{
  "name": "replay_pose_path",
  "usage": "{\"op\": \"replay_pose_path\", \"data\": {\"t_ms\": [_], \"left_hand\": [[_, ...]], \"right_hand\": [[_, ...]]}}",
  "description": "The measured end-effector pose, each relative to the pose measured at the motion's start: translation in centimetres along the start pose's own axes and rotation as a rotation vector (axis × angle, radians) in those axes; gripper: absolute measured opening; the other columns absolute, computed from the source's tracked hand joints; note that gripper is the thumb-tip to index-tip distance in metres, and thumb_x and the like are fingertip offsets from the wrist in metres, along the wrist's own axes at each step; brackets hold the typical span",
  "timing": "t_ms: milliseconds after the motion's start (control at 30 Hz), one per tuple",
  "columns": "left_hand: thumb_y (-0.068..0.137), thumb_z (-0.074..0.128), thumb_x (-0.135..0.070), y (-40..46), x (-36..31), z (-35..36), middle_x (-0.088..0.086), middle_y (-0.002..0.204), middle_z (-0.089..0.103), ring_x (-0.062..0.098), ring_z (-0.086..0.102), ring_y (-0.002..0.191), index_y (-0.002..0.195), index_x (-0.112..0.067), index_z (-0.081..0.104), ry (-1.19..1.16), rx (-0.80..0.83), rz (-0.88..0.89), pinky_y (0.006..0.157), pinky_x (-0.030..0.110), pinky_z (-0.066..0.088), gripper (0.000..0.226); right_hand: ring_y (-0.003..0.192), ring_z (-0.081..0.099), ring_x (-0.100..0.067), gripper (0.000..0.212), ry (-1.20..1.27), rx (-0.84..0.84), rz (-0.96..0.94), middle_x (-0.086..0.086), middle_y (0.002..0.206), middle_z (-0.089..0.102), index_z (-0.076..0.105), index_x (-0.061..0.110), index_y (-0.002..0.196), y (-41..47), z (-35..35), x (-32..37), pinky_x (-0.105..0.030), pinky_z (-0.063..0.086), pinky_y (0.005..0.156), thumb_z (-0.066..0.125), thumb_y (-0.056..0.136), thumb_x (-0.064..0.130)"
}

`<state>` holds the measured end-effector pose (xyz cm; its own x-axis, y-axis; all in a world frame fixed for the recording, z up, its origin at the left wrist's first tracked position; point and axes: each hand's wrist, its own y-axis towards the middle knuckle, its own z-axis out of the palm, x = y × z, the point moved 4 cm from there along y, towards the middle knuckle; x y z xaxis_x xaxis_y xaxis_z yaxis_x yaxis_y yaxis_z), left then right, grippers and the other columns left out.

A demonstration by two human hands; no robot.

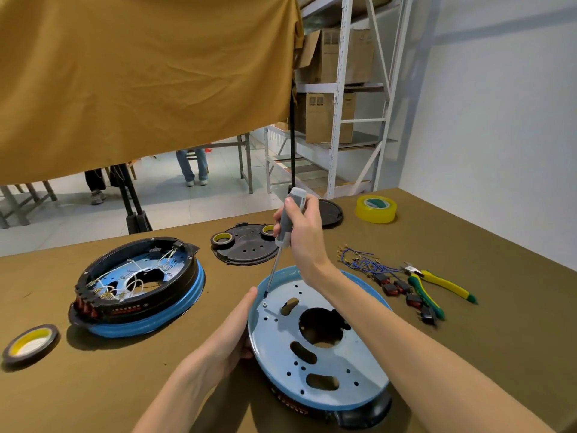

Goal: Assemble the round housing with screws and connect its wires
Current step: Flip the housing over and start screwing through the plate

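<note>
I take the round housing in front of me as my landmark: a blue dish with a pale perforated plate inside, lying on the olive table. It looks barely begun, since I see no wires on it and its black ring is not fitted. Left of it sits a second housing that already carries a black ring and white wiring, which I read as what the finished stage should look like. Behind the landmark lies a black cover plate, likely a part for later.

My right hand hovers above the housing's far edge, fingers curled round the grey screwdriver, whose tip points down just above a small screw standing on the plate near the left rim. I judge that this is one of the first screws, not yet driven home. My left hand steadies the housing's left rim, thumb lying along the edge; whether the other fingers curl under it I cannot tell.

Right of the housing wait the blue wires with red switches, unconnected, so the whole wiring step is left. Pliers lie just beyond them.
</note>
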<state>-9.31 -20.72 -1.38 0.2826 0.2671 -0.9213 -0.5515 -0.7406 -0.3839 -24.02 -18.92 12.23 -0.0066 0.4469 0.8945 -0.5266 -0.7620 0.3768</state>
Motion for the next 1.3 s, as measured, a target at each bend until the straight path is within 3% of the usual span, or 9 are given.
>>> {"op": "replay_pose_path", "data": {"t_ms": [167, 267, 333, 367, 433, 567, 867, 1133, 1300], "left_hand": [[0.098, 0.034, -0.075, 0.5, 0.3, -0.1, 0.019, 0.12, 0.072, 0.036, 0.067, 0.11, 0.12, -0.026, 0.071, -0.025, 0.002, -0.011, 0.093, 0.045, 0.046, 0.066], [0.099, 0.034, -0.073, 0.7, 0.5, -0.1, 0.014, 0.116, 0.075, 0.036, 0.068, 0.116, 0.115, -0.026, 0.073, -0.035, 0.012, -0.028, 0.108, 0.052, 0.047, 0.063], [0.099, 0.035, -0.073, 0.8, 0.6, -0.1, 0.02, 0.121, 0.071, 0.033, 0.067, 0.11, 0.114, -0.022, 0.072, -0.04, 0.02, -0.029, 0.112, 0.054, 0.043, 0.065], [0.099, 0.036, -0.073, 0.8, 0.6, -0.1, 0.023, 0.122, 0.069, 0.031, 0.064, 0.106, 0.116, -0.019, 0.071, -0.043, 0.024, -0.03, 0.11, 0.055, 0.045, 0.067], [0.098, 0.037, -0.073, 0.9, 0.7, -0.4, 0.027, 0.111, 0.068, 0.031, 0.058, 0.096, 0.117, -0.012, 0.07, -0.036, 0.045, -0.044, 0.091, 0.048, 0.048, 0.072], [0.095, 0.038, -0.073, 0.9, 0.8, -1.1, 0.015, 0.088, 0.052, 0.022, 0.048, 0.071, 0.087, -0.011, 0.065, 0.006, 0.122, -0.094, 0.069, 0.033, 0.038, 0.069], [0.094, 0.04, -0.072, 1.0, 0.9, -1.2, 0.012, 0.082, 0.05, 0.018, 0.047, 0.066, 0.088, -0.008, 0.063, 0.025, 0.121, -0.103, 0.074, 0.035, 0.039, 0.069], [0.094, 0.038, -0.074, 1.0, 0.9, -1.1, 0.015, 0.094, 0.05, 0.026, 0.047, 0.086, 0.098, -0.006, 0.063, 0.028, 0.117, -0.113, 0.081, 0.037, 0.041, 0.072], [0.096, 0.037, -0.072, 0.9, 0.9, -0.9, 0.016, 0.095, 0.051, 0.027, 0.046, 0.088, 0.098, -0.007, 0.063, 0.026, 0.13, -0.109, 0.082, 0.038, 0.04, 0.07]], "right_hand": [[0.062, 0.053, -0.01, 0.006, -0.038, 0.036, -0.018, -0.005, 0.082, 0.056, 0.045, 0.01, 0.111, -0.3, 0.8, -0.6, -0.027, 0.05, 0.064, 0.046, 0.109, 0.016], [0.062, 0.053, -0.009, 0.002, -0.042, 0.055, -0.032, -0.004, 0.082, 0.056, 0.047, 0.014, 0.107, -0.5, 0.9, -0.8, -0.026, 0.049, 0.064, 0.046, 0.109, 0.016], [0.062, 0.054, -0.008, 0.002, -0.044, 0.063, -0.038, -0.004, 0.082, 0.057, 0.047, 0.016, 0.107, -0.5, 0.9, -0.9, -0.025, 0.05, 0.064, 0.046, 0.109, 0.016], [0.062, 0.054, -0.008, 0.002, -0.05, 0.066, -0.04, -0.004, 0.082, 0.057, 0.047, 0.016, 0.107, -0.5, 0.8, -0.9, -0.025, 0.051, 0.064, 0.046, 0.109, 0.017], [0.063, 0.054, -0.008, 0.003, -0.062, 0.073, -0.044, -0.004, 0.083, 0.057, 0.047, 0.017, 0.107, -0.5, 0.8, -0.9, -0.027, 0.051, 0.066, 0.046, 0.109, 0.018], [0.063, 0.055, -0.008, 0.002, -0.068, 0.091, -0.04, -0.003, 0.082, 0.058, 0.048, 0.017, 0.109, -0.7, 0.8, -0.8, -0.027, 0.05, 0.065, 0.046, 0.109, 0.018], [0.066, 0.054, -0.013, 0.003, -0.067, 0.116, -0.051, -0.008, 0.085, 0.057, 0.047, 0.016, 0.109, -1.2, 0.8, -0.4, -0.03, 0.05, 0.067, 0.045, 0.109, 0.016], [0.062, 0.053, -0.011, 0.005, -0.043, 0.087, -0.062, -0.005, 0.081, 0.057, 0.047, 0.015, 0.107, -1.4, 0.1, -0.3, -0.025, 0.049, 0.062, 0.043, 0.109, 0.013], [0.067, 0.054, -0.014, 0.004, -0.062, 0.1, -0.054, -0.009, 0.085, 0.056, 0.045, 0.014, 0.109, -1.8, 0.5, -0.7, -0.032, 0.051, 0.068, 0.049, 0.108, 0.016]]}}
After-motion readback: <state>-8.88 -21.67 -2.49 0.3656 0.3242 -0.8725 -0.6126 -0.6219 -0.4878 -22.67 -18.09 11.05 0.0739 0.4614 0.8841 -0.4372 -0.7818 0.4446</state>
